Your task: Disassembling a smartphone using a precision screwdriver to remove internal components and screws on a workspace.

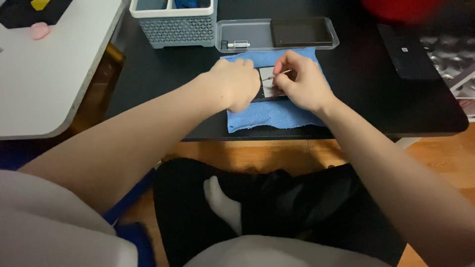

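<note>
A small flat device [267, 85] is laid on a blue cloth [269, 112] at the black table's [376, 99] near edge. It is pinned by the closed left hand [236, 83]. A thin tool [278, 75] is pinched in the right hand's [303, 83] fingertips over it. Beyond, a clear tray [247, 37] and grey basket [173, 27] are set.
</note>
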